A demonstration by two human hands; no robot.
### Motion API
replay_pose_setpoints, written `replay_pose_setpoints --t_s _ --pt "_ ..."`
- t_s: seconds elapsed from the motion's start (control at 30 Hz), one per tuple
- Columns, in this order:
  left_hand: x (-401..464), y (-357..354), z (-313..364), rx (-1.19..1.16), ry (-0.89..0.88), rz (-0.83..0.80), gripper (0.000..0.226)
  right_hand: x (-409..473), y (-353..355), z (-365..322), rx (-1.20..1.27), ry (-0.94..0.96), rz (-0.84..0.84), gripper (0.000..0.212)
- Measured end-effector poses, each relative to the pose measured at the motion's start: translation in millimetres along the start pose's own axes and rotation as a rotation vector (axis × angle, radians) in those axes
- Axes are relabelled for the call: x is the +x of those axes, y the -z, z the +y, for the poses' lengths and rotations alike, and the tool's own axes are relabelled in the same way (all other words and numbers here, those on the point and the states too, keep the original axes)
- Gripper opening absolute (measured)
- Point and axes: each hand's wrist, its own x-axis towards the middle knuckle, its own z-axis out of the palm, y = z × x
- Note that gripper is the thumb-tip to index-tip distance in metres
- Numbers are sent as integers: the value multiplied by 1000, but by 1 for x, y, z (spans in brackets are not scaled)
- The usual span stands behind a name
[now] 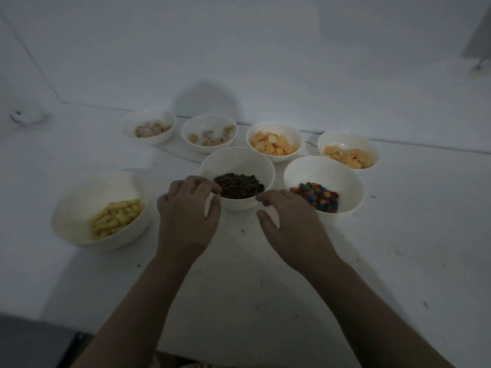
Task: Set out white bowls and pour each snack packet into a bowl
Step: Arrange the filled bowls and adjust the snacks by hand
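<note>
White ceramic throughout, seven bowls on a pale tabletop [398,248], all already filled, no snack packets in sight, so pouring likely finished. Far left and nearest: bowl of yellow sticks [79,208], set well apart from the others. Behind, a back row: two bowls of pale pieces [148,127] [208,132], then orange cubes [273,140], then orange crisps [348,148] at far right, lined along the wall to leave room in front. Centre front: bowl of dark snacks [236,166], flanked by left hand [186,211] and right hand [289,221]. Left fingers [210,185] loosely curled at the near rim, perhaps touching; right fingers [268,199] likewise curled beside it, clamped on nothing visible; contact hard to tell. Probably nudging it into line. Just right: bowl of coloured candies [322,176].
</note>
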Motion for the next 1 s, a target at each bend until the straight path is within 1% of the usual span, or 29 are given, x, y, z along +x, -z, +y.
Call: replay_pose_setpoints --t_s 0.07,0.1,0.17,0.2,0.23,0.3,0.37,0.47,0.5,0.53,0.6,0.67,0.73,0.83,1.0 --pt "-14 18 -19 97 139 -8 27 -2 -8 -20 27 41 -34 30" --pt "-19 23 -28 145 248 -72 32 -1 -12 -27 30 48 -47 31" --pt "-29 30 -49 228 484 -277 49 6 -26 -47 30 67 -64 33" --pt "-33 29 -58 279 543 -347 55 10 -34 -57 26 71 -63 34" --pt "-36 26 -68 327 536 -368 56 15 -42 -66 14 71 -50 35" --pt "-33 21 -83 345 428 -348 47 26 -58 -79 -33 49 -18 38" --pt "-20 12 -101 332 268 -269 38 40 -75 -87 -101 -11 35 40" --pt "14 -3 -131 302 56 -183 27 60 -103 -90 -219 -112 184 37" --pt "27 -7 -138 269 1 -178 26 66 -113 -89 -262 -142 227 37" --pt "39 -9 -143 232 -47 -189 30 72 -121 -87 -317 -159 259 36" --pt "57 -17 -150 166 -127 -199 42 82 -133 -86 -368 -200 239 34" --pt "65 -23 -153 135 -176 -187 44 89 -138 -85 -334 -239 207 32" --pt "66 -26 -155 144 -207 -168 41 93 -139 -86 -323 -220 241 29" --pt "65 -29 -159 127 -213 -136 38 95 -143 -84 -347 -177 280 26" --pt "64 -32 -162 94 -219 -92 35 96 -144 -79 -358 -136 313 29"
